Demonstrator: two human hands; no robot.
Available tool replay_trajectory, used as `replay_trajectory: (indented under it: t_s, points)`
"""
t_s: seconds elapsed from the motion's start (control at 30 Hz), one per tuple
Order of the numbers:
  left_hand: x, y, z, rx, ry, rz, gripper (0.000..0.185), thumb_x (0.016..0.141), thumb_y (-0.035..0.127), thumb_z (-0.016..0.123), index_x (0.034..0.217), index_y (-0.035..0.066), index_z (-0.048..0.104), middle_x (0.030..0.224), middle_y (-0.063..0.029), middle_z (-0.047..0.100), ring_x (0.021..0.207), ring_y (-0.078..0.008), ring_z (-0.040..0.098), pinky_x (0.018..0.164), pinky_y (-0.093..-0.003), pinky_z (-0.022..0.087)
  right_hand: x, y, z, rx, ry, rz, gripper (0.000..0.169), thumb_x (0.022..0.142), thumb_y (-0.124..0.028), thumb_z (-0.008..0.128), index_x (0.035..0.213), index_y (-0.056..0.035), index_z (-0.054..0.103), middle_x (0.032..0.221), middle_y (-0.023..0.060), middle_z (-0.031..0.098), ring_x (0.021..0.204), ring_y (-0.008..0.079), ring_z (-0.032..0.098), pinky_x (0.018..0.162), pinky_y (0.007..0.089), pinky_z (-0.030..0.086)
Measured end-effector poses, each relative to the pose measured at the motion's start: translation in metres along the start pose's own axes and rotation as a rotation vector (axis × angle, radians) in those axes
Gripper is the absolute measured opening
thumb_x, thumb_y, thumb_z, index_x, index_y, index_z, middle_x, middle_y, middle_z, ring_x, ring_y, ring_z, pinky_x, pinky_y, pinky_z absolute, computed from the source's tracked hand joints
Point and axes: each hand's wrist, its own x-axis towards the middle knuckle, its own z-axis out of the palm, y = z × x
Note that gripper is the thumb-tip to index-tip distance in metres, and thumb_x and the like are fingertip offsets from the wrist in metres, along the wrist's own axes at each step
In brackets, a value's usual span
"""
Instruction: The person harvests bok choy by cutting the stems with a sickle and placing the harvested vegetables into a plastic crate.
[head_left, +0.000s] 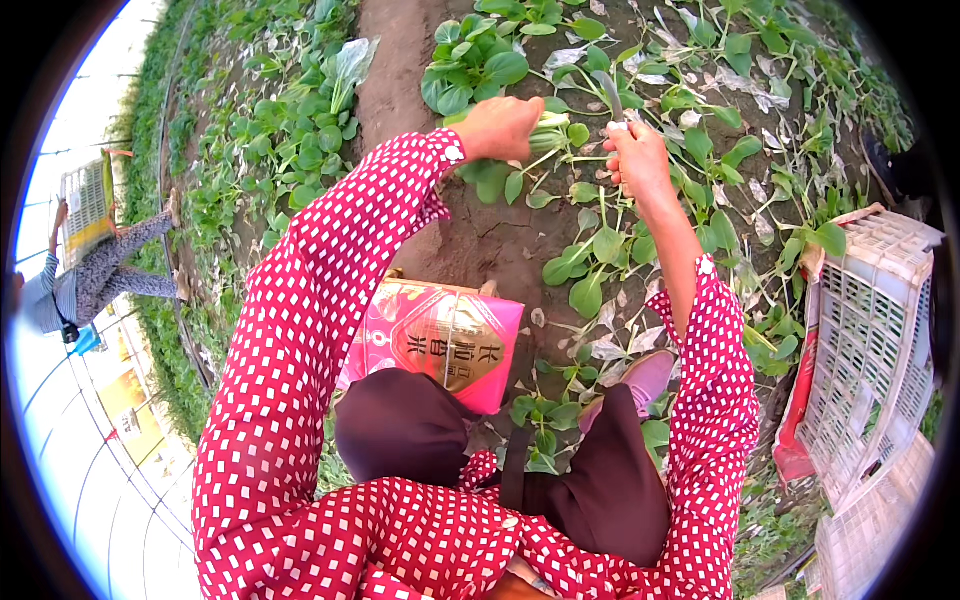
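My left hand (501, 129) is closed around the pale stems of a cut leafy green plant (550, 133), its leaves hanging below and left of the fist. To its right, my right hand (637, 156) grips a knife (611, 96) by the handle, with the blade pointing up and away from me. The blade lies over low green leaves and does not touch the held stems. Just beyond my left hand a whole leafy green plant (476, 64) stands in the soil.
A pink printed package (450, 337) lies before my knee. White plastic crates (862, 330) stand at the right. Leafy plants (300, 135) grow at the left, past bare soil (390, 82). Another person (97, 277) with a crate (86, 206) walks at the far left.
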Motion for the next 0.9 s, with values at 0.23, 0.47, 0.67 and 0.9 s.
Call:
replay_trajectory:
  t_s: [0.23, 0.47, 0.67, 0.9]
  points:
    - [0.007, -0.089, 0.014, 0.688, -0.030, -0.112, 0.027, 0.070, 0.007, 0.069, 0.095, 0.002, 0.059, 0.112, -0.0224, 0.059, 0.076, -0.0298, 0.069, 0.059, -0.0396, 0.054, 0.040, 0.003, 0.066, -0.373, -0.161, -0.155, 0.037, 0.089, -0.032, 0.056, 0.097, 0.0040, 0.060, 0.090, 0.0218, 0.066, 0.084, 0.0369, 0.065, 0.074, 0.0464, 0.050]
    - [-0.024, -0.119, 0.016, 0.609, 0.065, -0.120, 0.027, 0.073, 0.006, 0.067, 0.099, 0.003, 0.062, 0.108, -0.0138, 0.060, 0.079, -0.0277, 0.069, 0.063, -0.0396, 0.055, 0.081, 0.010, 0.149, -0.432, -0.171, -0.217, 0.038, 0.089, -0.033, 0.056, 0.098, 0.0030, 0.063, 0.102, 0.0276, 0.065, 0.100, 0.0438, 0.061, 0.084, 0.0496, 0.047]
    - [-0.025, -0.124, 0.010, 0.531, 0.075, -0.117, 0.029, 0.073, 0.004, 0.067, 0.101, 0.002, 0.060, 0.112, -0.0133, 0.059, 0.081, -0.0292, 0.069, 0.066, -0.0396, 0.055, 0.108, 0.032, 0.170, -0.538, -0.046, -0.283, 0.036, 0.090, -0.030, 0.058, 0.090, 0.0060, 0.062, 0.087, 0.0269, 0.066, 0.086, 0.0425, 0.064, 0.076, 0.0480, 0.048]
    - [-0.027, -0.141, 0.008, 0.481, 0.014, -0.167, 0.035, 0.072, 0.001, 0.063, 0.106, 0.000, 0.056, 0.132, -0.0130, 0.053, 0.085, -0.0337, 0.068, 0.070, -0.0435, 0.054, 0.123, 0.034, 0.186, -0.367, -0.165, -0.078, 0.034, 0.092, -0.025, 0.055, 0.076, 0.0050, 0.058, 0.064, 0.0148, 0.061, 0.053, 0.0272, 0.061, 0.049, 0.0389, 0.047]
